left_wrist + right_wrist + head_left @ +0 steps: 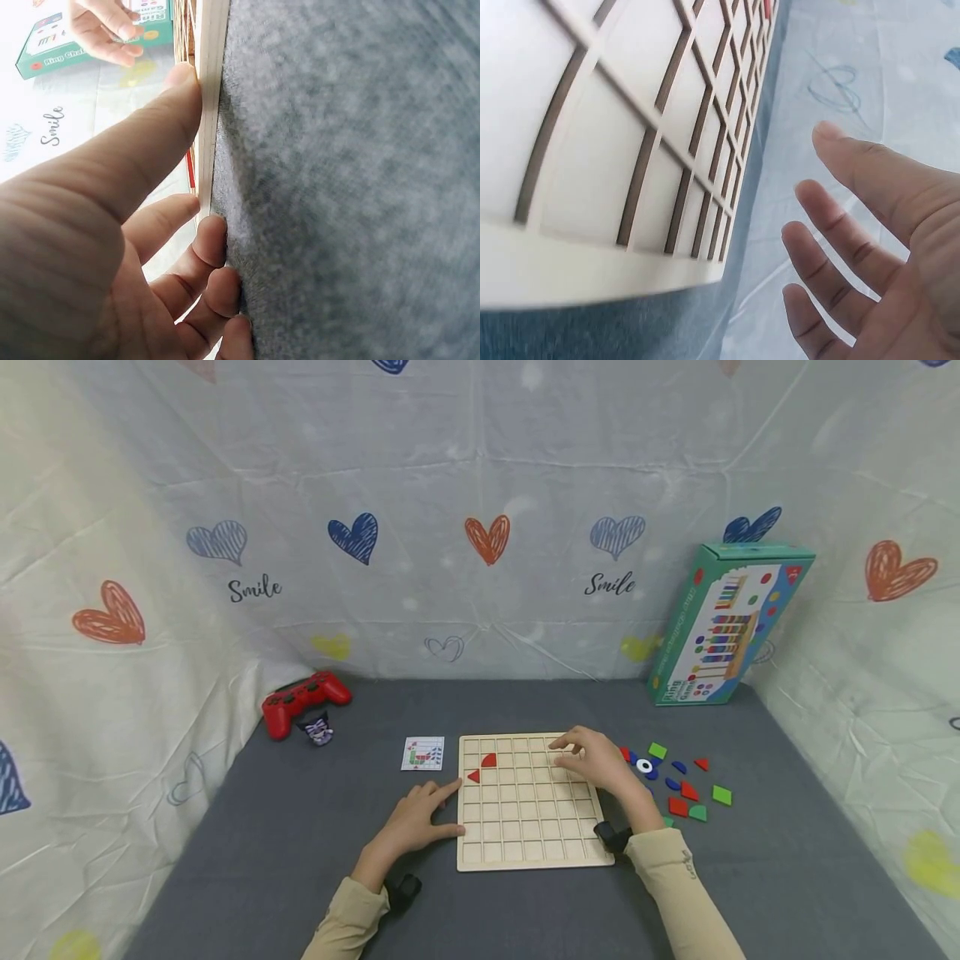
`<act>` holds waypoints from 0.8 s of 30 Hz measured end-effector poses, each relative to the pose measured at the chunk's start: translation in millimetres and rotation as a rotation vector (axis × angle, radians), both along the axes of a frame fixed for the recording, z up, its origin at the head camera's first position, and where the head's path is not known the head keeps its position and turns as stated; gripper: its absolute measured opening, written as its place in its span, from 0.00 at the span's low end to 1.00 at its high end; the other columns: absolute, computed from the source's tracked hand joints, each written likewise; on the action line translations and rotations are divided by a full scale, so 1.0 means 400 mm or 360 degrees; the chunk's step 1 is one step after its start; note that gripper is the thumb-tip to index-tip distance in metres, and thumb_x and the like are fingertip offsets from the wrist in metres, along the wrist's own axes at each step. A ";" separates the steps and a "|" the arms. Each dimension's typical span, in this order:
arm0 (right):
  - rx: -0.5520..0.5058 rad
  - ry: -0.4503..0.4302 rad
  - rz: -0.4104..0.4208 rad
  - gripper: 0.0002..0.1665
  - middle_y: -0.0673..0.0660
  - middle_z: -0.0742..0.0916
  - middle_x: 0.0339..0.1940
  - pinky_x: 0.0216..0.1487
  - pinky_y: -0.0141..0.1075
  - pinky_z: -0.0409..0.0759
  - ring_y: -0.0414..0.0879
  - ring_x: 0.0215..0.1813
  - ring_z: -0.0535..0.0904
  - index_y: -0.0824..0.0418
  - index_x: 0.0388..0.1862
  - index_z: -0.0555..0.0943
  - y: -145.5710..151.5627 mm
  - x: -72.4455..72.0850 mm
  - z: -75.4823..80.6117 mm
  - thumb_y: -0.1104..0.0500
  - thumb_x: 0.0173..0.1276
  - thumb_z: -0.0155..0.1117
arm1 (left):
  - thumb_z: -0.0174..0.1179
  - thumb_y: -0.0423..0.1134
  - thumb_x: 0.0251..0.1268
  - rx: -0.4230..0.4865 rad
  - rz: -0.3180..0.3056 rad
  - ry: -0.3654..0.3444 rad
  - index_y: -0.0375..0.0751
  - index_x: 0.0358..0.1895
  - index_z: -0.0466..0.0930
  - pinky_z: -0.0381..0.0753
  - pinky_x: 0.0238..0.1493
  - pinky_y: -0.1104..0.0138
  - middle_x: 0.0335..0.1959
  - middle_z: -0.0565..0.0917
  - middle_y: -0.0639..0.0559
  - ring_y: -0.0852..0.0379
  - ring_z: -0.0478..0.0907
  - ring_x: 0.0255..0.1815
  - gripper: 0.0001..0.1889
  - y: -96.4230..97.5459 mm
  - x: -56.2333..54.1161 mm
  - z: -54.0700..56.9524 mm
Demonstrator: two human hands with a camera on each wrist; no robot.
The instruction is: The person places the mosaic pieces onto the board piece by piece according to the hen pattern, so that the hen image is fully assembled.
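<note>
Tan sleeves [686,885] are closest. My left hand [414,820], fingers spread, touches the board [517,831] on its left side. My empty right hand [597,760], fingers loose, is nearer the little shapes [678,807], just right of the board.

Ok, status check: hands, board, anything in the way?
Left hand touching left edge of wooden board. Two red pieces on board. Right hand over it, nothing visibly held, hiding far right corner in head view.

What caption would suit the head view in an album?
Left hand touching the wooden board, right hand above it, two red pieces on its squares.
</note>
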State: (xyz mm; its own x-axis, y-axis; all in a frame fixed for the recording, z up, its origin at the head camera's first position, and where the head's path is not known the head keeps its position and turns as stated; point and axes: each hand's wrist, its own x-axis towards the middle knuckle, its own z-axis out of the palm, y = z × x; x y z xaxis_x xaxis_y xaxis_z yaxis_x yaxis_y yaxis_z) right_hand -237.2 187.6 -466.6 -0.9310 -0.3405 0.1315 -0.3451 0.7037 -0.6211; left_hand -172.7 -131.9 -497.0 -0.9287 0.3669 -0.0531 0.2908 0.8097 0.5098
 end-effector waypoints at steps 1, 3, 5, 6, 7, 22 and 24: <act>-0.0005 0.0007 0.0001 0.14 0.53 0.82 0.42 0.34 0.38 0.71 0.47 0.39 0.74 0.57 0.45 0.84 0.007 0.001 0.000 0.57 0.60 0.67 | 0.67 0.56 0.49 -0.0001 0.0000 -0.0001 0.49 0.68 0.65 0.57 0.31 0.65 0.31 0.66 0.53 0.58 0.57 0.29 0.41 0.000 0.000 0.000; -0.0008 0.0014 -0.0007 0.14 0.54 0.82 0.42 0.33 0.38 0.70 0.48 0.38 0.74 0.57 0.45 0.84 0.020 0.004 -0.001 0.58 0.60 0.67 | 0.67 0.56 0.49 -0.0001 0.0000 0.0000 0.49 0.68 0.65 0.57 0.31 0.65 0.31 0.66 0.53 0.58 0.57 0.29 0.41 -0.001 -0.001 -0.001; 0.0002 0.0027 -0.0015 0.14 0.54 0.82 0.41 0.32 0.38 0.69 0.49 0.38 0.74 0.57 0.46 0.84 0.033 0.006 -0.002 0.58 0.59 0.67 | 0.67 0.56 0.48 0.0001 -0.0002 0.0006 0.49 0.68 0.65 0.57 0.31 0.65 0.31 0.66 0.54 0.58 0.57 0.29 0.41 -0.001 0.000 -0.002; 0.0009 0.0027 -0.0026 0.15 0.54 0.82 0.41 0.32 0.38 0.69 0.50 0.38 0.74 0.57 0.46 0.84 0.038 0.007 -0.003 0.57 0.59 0.67 | 0.67 0.56 0.48 0.0002 -0.0002 0.0006 0.49 0.68 0.65 0.57 0.32 0.65 0.31 0.66 0.54 0.58 0.57 0.29 0.41 -0.002 -0.001 -0.003; 0.0021 0.0030 -0.0032 0.15 0.54 0.82 0.41 0.32 0.39 0.69 0.51 0.38 0.74 0.57 0.46 0.83 0.043 0.008 -0.003 0.57 0.59 0.67 | 0.67 0.57 0.48 0.0005 -0.0004 0.0008 0.49 0.68 0.65 0.57 0.32 0.65 0.31 0.66 0.53 0.58 0.57 0.29 0.41 -0.002 0.000 -0.004; 0.0072 0.0053 -0.0151 0.13 0.56 0.81 0.37 0.31 0.37 0.67 0.44 0.31 0.68 0.59 0.43 0.84 0.123 0.019 -0.016 0.59 0.59 0.68 | 0.67 0.56 0.49 0.0007 -0.0015 0.0022 0.48 0.68 0.65 0.56 0.31 0.65 0.31 0.67 0.53 0.58 0.57 0.29 0.41 -0.001 0.003 -0.004; 0.0082 0.0061 -0.0165 0.13 0.55 0.81 0.36 0.32 0.39 0.67 0.45 0.32 0.68 0.58 0.43 0.84 0.136 0.020 -0.020 0.59 0.58 0.68 | 0.67 0.56 0.49 0.0013 -0.0016 0.0023 0.48 0.67 0.65 0.56 0.31 0.65 0.31 0.67 0.53 0.58 0.57 0.29 0.41 0.000 0.003 -0.002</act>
